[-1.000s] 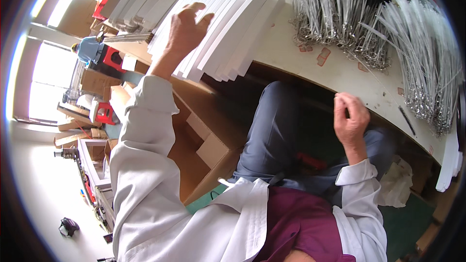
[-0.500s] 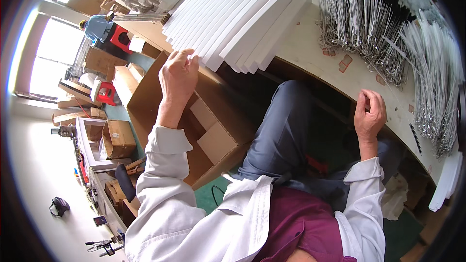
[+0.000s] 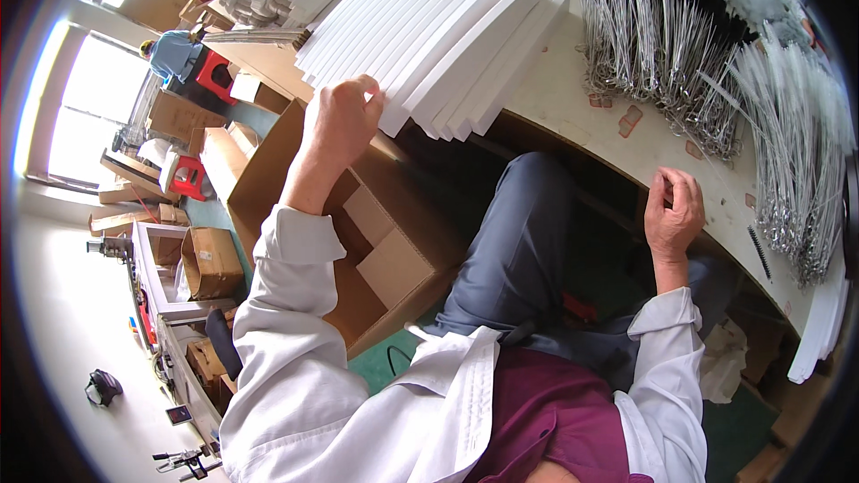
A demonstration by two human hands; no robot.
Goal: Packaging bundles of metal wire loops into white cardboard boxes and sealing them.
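Note:
A row of long, narrow white boxes [image 3: 447, 31] lies side by side on the table, their near ends jutting over its edge. My left hand [image 3: 340, 125] is at those near ends, its fingers bent in against them; whether it grips one is hidden. At the table's front edge on the right, my right hand [image 3: 676, 215] is raised with curled fingers and the thumb drawn in. Anything inside them is too small to see. Beyond it lie a heap of wire-stemmed brushes with black bristles [image 3: 658, 45] and a bundle of pale, thin-stemmed brushes [image 3: 796, 152].
An open cardboard box [image 3: 394, 268] stands below my left forearm. One small black brush [image 3: 759, 252] and several reddish marks are on the tabletop [image 3: 573, 80]. More white boxes [image 3: 828, 322] are at the right edge. Another person [image 3: 174, 55] is far left by red stools.
My left hand has shifted right along the box ends, and its fingers have turned inward. My right hand stays nearly in place. The whole view has shifted slightly.

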